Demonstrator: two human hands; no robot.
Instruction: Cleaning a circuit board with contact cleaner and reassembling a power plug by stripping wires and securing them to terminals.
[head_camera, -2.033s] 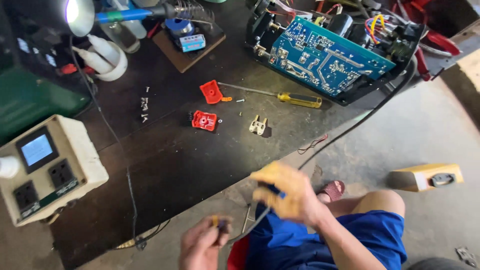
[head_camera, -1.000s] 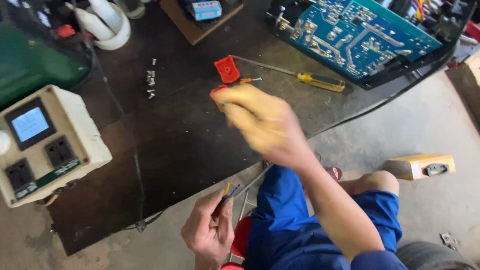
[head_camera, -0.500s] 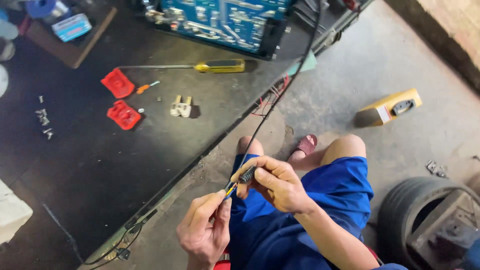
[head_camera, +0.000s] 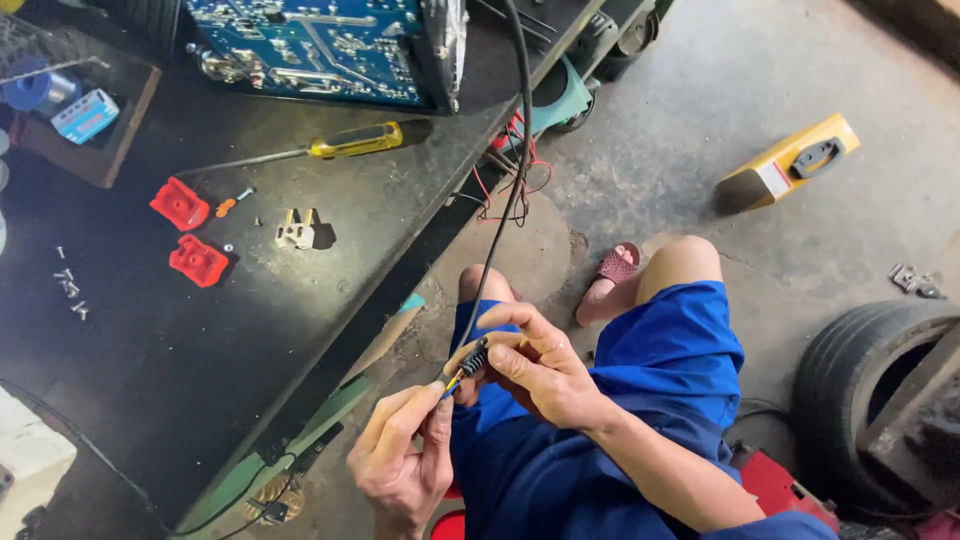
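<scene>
the right hand (head_camera: 545, 375), which reached over the counter (head_camera: 250, 330) a second ago, is now back above the lap, fingers closed on the ribbed end of a black cable (head_camera: 505, 200). the left hand (head_camera: 400, 460) pinches the thin wires (head_camera: 452, 381) poking from that end, so both hands now work the cable tip. on the counter lie two red plug halves (head_camera: 180, 203), one yellow-handled screwdriver (head_camera: 340, 145) and one blue circuit board (head_camera: 310, 45).

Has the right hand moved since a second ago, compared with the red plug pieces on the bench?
Yes. The right hand has come back from over the red plug pieces to the cable end above the lap.
</scene>
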